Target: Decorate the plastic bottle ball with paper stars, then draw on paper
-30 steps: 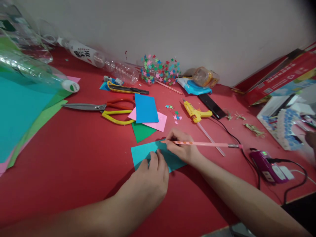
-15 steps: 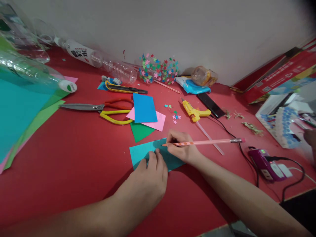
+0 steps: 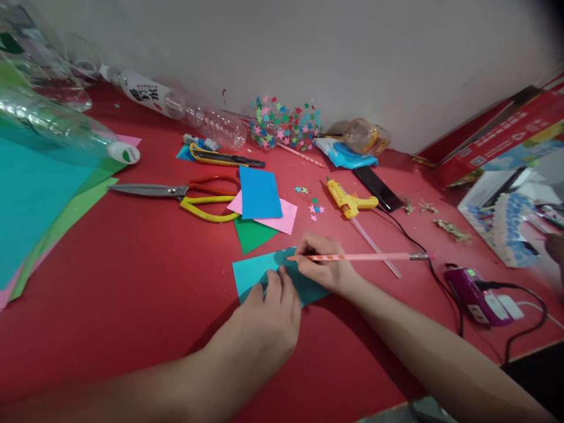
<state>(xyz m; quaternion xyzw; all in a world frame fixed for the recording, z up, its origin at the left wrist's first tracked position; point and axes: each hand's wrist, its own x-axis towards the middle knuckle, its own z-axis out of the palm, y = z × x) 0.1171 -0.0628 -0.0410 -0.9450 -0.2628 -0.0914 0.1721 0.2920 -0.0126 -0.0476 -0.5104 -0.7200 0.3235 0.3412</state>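
A turquoise paper piece [image 3: 258,269] lies on the red table under both hands. My left hand [image 3: 271,320] rests on its lower part, fingers laid on the paper and a little apart, pressing it down. In my right hand [image 3: 324,264] is a pink pencil [image 3: 370,257] with orange spots, its tip touching the paper near the upper edge. Just beyond the paper are overlapping blue [image 3: 261,194], pink [image 3: 288,217] and green paper pieces [image 3: 253,235]. Scissors [image 3: 176,192] with red and yellow handles lie to their left, partly under them.
Behind lie a yellow utility knife [image 3: 224,157], a star-covered clear container [image 3: 286,124] and plastic bottles [image 3: 207,120]. A yellow glue gun [image 3: 352,201], phone [image 3: 378,188] and purple power adapter [image 3: 476,296] with cables are rightward. Large colored sheets [image 3: 35,194] cover the left. Another person's hand [image 3: 555,249] shows far right.
The pencil tip has shifted slightly left along the paper's upper edge. My left hand stays on the paper; the whole view has moved very slightly.
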